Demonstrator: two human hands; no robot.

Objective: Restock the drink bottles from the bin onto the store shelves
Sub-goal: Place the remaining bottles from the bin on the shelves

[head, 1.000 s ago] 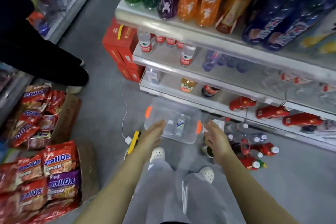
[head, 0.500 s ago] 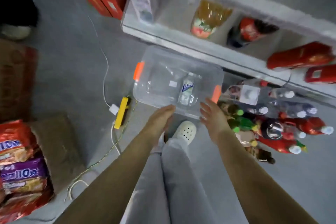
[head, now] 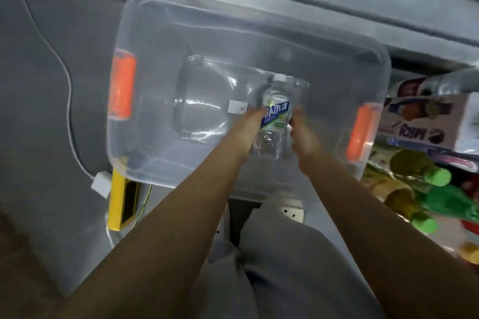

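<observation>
The small clear bottle [head: 274,116] is lying in the see-through bin [head: 155,21], directly between the fingers of the left hand [head: 247,128] and the right hand [head: 304,137]. Both sets of fingers are touching its sides; whether they are curling round it I cannot tell. It is looking light, thin-walled and slippery, so the labelled middle is offering the surest hold. Its blue label is showing white characters, 水 among them.

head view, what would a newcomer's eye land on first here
The big clear bin with orange latches fills the centre, one lone water bottle lying inside. The left hand and right hand flank that bottle; loose green-capped bottles lie at the right edge.
</observation>
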